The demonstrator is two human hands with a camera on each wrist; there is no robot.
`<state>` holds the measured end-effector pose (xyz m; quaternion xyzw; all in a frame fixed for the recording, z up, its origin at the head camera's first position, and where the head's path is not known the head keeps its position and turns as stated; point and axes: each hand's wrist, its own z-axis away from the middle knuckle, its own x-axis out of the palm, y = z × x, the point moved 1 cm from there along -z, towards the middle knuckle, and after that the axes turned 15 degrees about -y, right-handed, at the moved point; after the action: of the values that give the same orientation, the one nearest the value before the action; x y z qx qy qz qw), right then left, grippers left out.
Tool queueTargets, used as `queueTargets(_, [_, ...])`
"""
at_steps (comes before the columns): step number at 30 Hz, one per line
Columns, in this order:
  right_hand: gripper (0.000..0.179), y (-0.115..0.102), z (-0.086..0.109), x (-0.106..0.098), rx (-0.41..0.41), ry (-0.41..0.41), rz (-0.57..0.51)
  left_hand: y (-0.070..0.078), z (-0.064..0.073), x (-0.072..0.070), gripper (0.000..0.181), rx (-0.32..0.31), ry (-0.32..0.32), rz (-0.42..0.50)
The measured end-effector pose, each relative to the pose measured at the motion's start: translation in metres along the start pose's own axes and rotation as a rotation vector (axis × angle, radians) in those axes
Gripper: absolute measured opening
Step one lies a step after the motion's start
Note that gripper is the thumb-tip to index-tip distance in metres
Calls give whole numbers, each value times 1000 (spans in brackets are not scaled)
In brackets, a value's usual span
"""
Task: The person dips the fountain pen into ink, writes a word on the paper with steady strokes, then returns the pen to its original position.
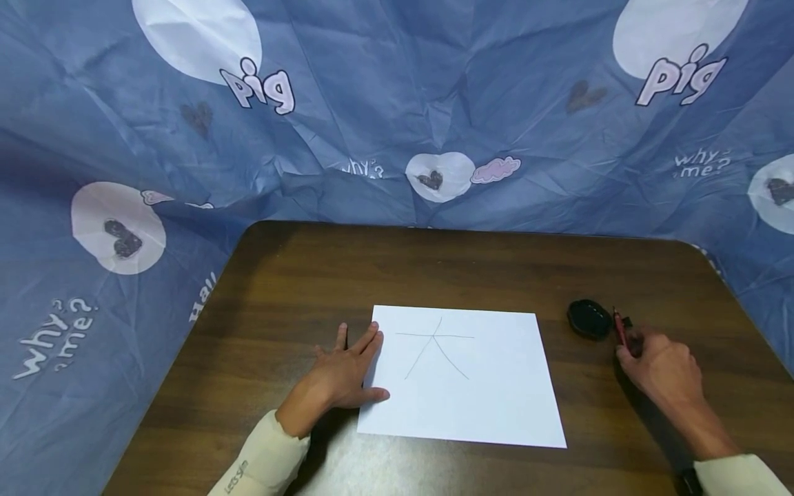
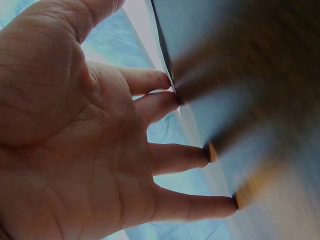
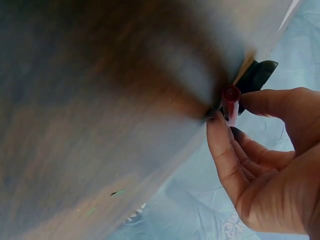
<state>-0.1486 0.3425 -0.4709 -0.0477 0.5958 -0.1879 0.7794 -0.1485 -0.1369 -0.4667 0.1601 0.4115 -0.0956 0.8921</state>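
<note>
A white sheet of paper (image 1: 496, 393) lies on the wooden table, with thin dark lines in its upper part: a crossbar and strokes spreading below it. My left hand (image 1: 344, 375) rests with spread fingers across the sheet's left edge; in the left wrist view its straight fingers (image 2: 180, 157) touch down at their tips. At the right, my right hand (image 1: 666, 368) pinches a slim red pen (image 1: 620, 329) between thumb and fingers, its thin tip pointing away. The right wrist view shows the pen's round red end (image 3: 231, 94). Just left of the pen sits a small dark faceted container (image 1: 589, 319).
The brown wooden table (image 1: 298, 275) has rounded far corners. Blue printed cloth (image 1: 372, 124) hangs behind it and along its left side. A small dark object (image 1: 628, 322) shows beside the pen, too small to identify.
</note>
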Motion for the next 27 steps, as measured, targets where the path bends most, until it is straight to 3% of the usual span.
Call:
queueTargets(4, [49, -1, 1, -2, 58, -23, 20, 0, -1, 1, 99, -2, 2, 9])
queueTargets(7, [60, -3, 3, -1, 61, 7, 25, 1, -2, 0, 98, -1, 7, 12])
queueTargets(10, [68, -8, 5, 4, -4, 104, 36, 0, -1, 0, 98, -2, 7, 14])
queueTargets(17, [61, -25, 6, 13, -186, 287, 66, -1, 1, 1, 97, 12, 5, 49])
queueTargets(23, [65, -48, 3, 16, -307, 317, 19, -4, 0, -3, 98, 8, 25, 35])
queueTargets(27, [68, -66, 0, 18, -365, 305, 6, -6, -2, -6, 95, 18, 83, 43])
